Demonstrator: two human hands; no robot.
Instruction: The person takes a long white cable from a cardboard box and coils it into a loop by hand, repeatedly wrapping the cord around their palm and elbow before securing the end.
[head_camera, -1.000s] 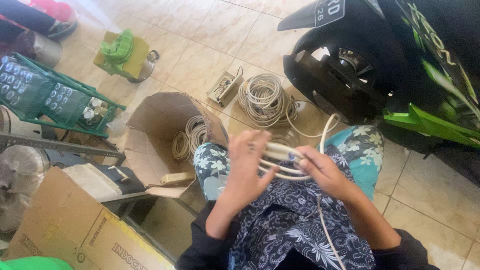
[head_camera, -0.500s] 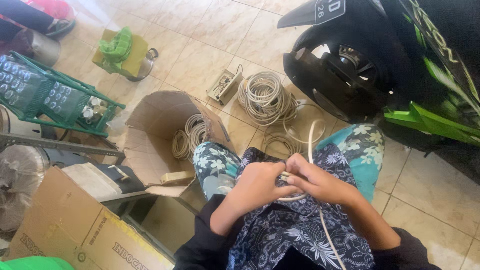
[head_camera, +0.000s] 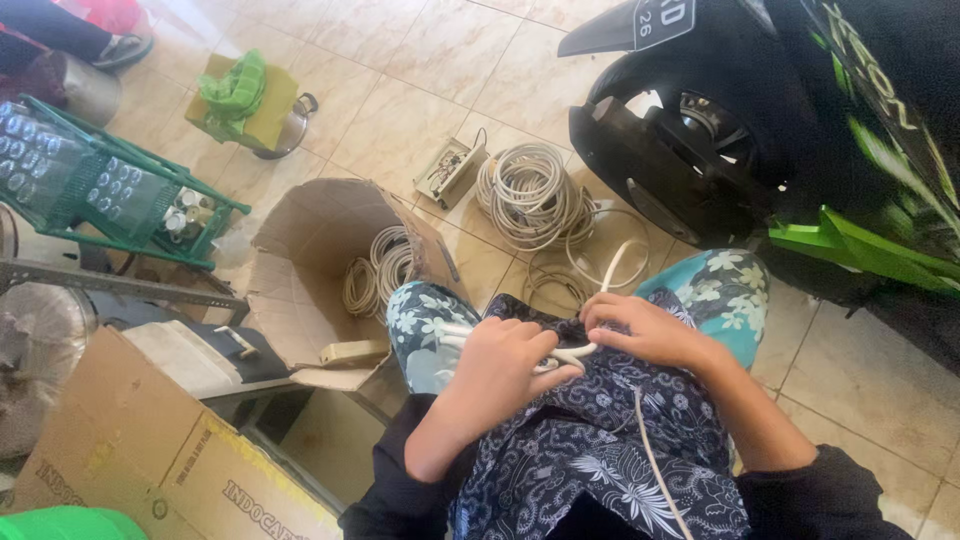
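At the centre of the frame, on the person's lap, lies a white cable (head_camera: 570, 355), thin, round and smooth. The short stretch between the hands runs roughly left to right across the frame; from the right hand one strand rises toward the upper right, and another trails down over the dark patterned cloth (head_camera: 600, 450) toward the bottom edge. The left hand (head_camera: 500, 365) is curled, its thumb and fingers pinching the cable. The right hand (head_camera: 645, 330), just beside it, is closed over the cable with fingers bent. Above the knees on the tiled floor (head_camera: 420, 60) rests a loose coil of white cable (head_camera: 525, 195). At centre left an open cardboard box (head_camera: 300, 270) holds more coils.
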